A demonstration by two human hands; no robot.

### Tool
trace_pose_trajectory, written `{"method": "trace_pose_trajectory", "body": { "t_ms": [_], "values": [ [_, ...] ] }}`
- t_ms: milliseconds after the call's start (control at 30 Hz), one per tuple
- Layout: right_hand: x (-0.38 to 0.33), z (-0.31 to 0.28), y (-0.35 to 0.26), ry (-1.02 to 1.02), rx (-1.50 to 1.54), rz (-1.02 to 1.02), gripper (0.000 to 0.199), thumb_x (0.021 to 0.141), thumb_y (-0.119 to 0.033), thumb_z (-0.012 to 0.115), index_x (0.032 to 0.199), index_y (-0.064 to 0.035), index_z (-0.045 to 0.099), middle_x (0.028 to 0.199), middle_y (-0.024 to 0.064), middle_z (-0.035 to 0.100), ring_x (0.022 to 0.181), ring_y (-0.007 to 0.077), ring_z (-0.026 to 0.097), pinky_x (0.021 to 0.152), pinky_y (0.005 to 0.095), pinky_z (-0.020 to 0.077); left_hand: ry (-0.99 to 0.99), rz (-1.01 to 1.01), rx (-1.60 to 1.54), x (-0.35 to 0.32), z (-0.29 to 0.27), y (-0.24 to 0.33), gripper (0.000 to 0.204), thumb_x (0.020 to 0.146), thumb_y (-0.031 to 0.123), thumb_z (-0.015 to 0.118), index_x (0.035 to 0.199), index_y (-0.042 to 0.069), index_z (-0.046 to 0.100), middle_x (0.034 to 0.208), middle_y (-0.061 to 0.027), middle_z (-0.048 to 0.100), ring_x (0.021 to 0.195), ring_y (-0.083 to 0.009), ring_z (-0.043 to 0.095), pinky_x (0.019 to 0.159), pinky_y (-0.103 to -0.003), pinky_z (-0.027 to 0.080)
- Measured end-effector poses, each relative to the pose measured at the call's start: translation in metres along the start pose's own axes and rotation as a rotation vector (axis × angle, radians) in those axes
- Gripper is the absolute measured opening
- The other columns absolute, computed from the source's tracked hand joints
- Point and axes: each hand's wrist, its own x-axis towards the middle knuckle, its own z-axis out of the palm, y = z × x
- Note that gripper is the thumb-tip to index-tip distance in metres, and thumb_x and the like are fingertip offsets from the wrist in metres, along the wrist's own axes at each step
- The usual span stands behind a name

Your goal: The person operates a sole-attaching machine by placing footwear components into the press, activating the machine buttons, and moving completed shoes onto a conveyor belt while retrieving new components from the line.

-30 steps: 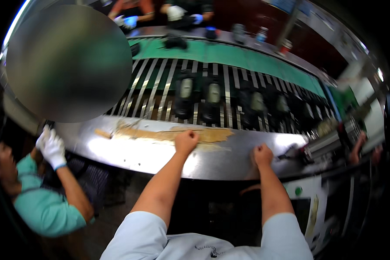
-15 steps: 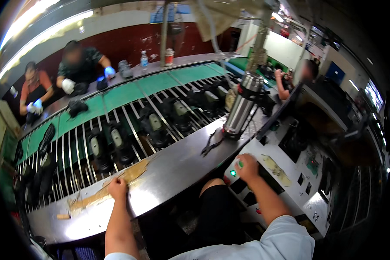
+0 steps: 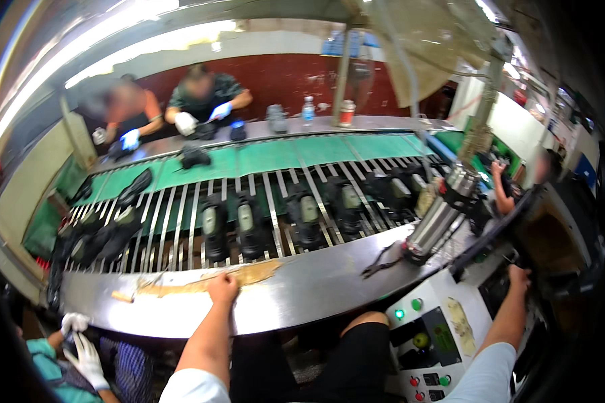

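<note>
We're up at head height here, peering down and forward through one wide fisheye lens, and it's close: black cloth shorts [image 3: 346, 356] sit just below us at the near edge! Just beyond runs the smooth silver metal worktop [image 3: 316, 282], with the white metal control panel [image 3: 433, 285] near right, then the flat green strip [image 3: 269, 158] stretching left to right, and we reach all the way to the far dark red wall [image 3: 275, 80]. Straight edges bow towards our rounded black rim.
</note>
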Motion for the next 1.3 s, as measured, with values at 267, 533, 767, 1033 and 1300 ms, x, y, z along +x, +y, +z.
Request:
{"method": "trace_pose_trajectory", "body": {
  "t_ms": [267, 533, 767, 1033, 1300],
  "values": [
    [0.047, 0.001, 0.028, 0.124, 0.169, 0.01, 0.097, 0.069, -0.055, 0.071, 0.134, 0.0097, 0.042, 0.131, 0.0294, 0.052, 0.124, 0.0402, 0.048, 0.104, 0.0443, 0.0395, -0.104, -0.054, -0.126, -0.003, 0.0, 0.013, 0.022, 0.075, 0.031, 0.062, 0.073, 0.01, 0.066, 0.069, -0.0126, 0.066, 0.069, -0.0335, 0.065, 0.064, -0.046, 0.051],
    [-0.117, 0.05, 0.051, 0.509, 0.642, -0.444, 0.085, 0.069, -0.049, 0.082, 0.123, 0.0093, 0.051, 0.122, 0.0266, 0.059, 0.108, 0.0417, 0.059, 0.093, 0.0463, 0.048, 0.012, -0.022, -0.165, -0.01, -0.023, -0.017, 0.02, 0.075, 0.029, 0.064, 0.071, 0.009, 0.064, 0.068, -0.0146, 0.065, 0.067, -0.0358, 0.063, 0.061, -0.047, 0.049],
    [-0.223, 0.022, 0.112, 0.406, 0.958, -0.445, 0.05, 0.08, -0.029, 0.076, 0.112, 0.0075, 0.063, 0.124, 0.0216, 0.06, 0.105, 0.0317, 0.061, 0.092, 0.0436, 0.0489, -0.089, -0.124, -0.574, -0.091, -0.037, 0.006, 0.015, 0.08, 0.016, 0.061, 0.077, 0.002, 0.063, 0.074, -0.0187, 0.064, 0.071, -0.0378, 0.06, 0.065, -0.044, 0.049],
    [-0.389, 0.06, 0.018, -0.837, 1.891, -0.326, 0.048, 0.081, -0.025, 0.061, 0.118, 0.0049, 0.06, 0.122, 0.0165, 0.059, 0.112, 0.0301, 0.056, 0.101, 0.042, 0.0399, -0.709, 0.14, -1.232, -0.196, -0.116, 0.119, 0.058, 0.081, 0.024, 0.073, 0.13, 0.005, 0.048, 0.121, -0.0109, 0.058, 0.109, -0.0223, 0.057, 0.096, -0.035, 0.045],
    [-0.669, 0.0, -0.08, -1.831, 1.116, -0.876, 0.055, 0.082, -0.018, 0.064, 0.131, 0.002, 0.051, 0.13, 0.0142, 0.055, 0.119, 0.0291, 0.053, 0.105, 0.0382, 0.0382, -0.714, -0.313, -1.781, -0.113, -0.204, 0.043, 0.067, 0.073, 0.016, 0.078, 0.132, 0.0, 0.05, 0.125, -0.0123, 0.06, 0.114, -0.0261, 0.058, 0.1, -0.039, 0.045]
  ]
}}
